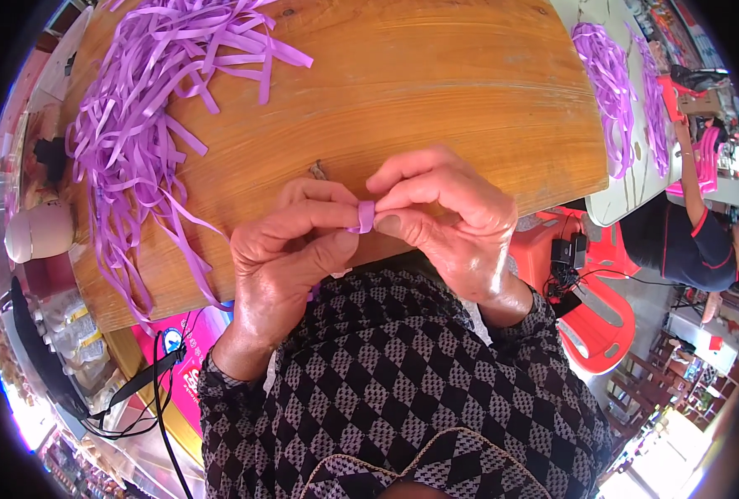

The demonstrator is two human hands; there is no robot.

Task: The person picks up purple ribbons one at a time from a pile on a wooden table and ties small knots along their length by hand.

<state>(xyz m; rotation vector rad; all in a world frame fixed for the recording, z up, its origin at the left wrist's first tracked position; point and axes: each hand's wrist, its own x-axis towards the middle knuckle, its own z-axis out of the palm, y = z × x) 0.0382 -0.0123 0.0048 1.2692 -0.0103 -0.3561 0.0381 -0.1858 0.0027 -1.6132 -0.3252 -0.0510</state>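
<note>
Between my two hands, just over the table's near edge, is a short folded loop of purple ribbon. My left hand is closed, pinching the loop's left side between thumb and fingers. From the other side, the thumb and index finger of my right hand close on the ribbon's right edge. The rest of this ribbon is mostly hidden by my fingers. A large tangled heap of purple ribbons covers the table's left part, some strands hanging over its near edge.
The wooden table has a small dark mark or scrap beyond my hands. More purple ribbons lie on a white table at right. Red plastic stools and dark cables stand near it. Another person is at the far right.
</note>
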